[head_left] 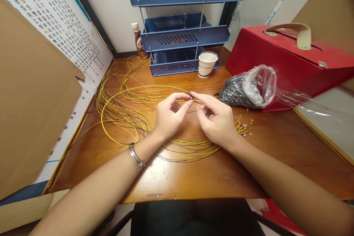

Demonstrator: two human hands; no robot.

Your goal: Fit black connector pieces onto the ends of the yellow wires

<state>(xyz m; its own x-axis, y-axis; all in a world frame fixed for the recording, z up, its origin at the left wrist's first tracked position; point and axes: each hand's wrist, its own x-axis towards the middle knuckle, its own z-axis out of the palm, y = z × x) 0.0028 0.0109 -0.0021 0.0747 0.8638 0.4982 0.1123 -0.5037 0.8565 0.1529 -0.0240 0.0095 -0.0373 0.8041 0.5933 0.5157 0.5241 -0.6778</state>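
While the thumb and index finger of the left hand (170, 116) are pinched nearly together, a small black piece (190, 94) is held at their tips, above the wooden desk (193, 184) near its middle. A yellow wire (155, 86) is seen running from the piece in a wide arc toward the left. The right hand (217, 120) is half curled, its index fingertip brought up to the piece and its thumb tip set a little apart; whether anything is gripped by it cannot be told.

Room is left on the desk between the two forearms, as far as the front edge, and to the right of the right forearm. Behind and beneath the hands, the surface is crossed by a bundle of yellow and black wires (190, 143), whose white-tipped ends (248, 127) are fanned out just beside the right wrist. Farther back, movement is bounded by a blue tiered rack (185, 38), a paper cup (207, 64) and a bottle (139, 40); on the right, by a clear plastic bag (260, 84) of dark contents and a red box (254, 53); on the left, by a cardboard sheet (33, 96).

The remaining fingers are largely hidden behind thumbs and palms. The piece's shape is too small to be made out, and the rack, box and cardboard are cut off by the view.
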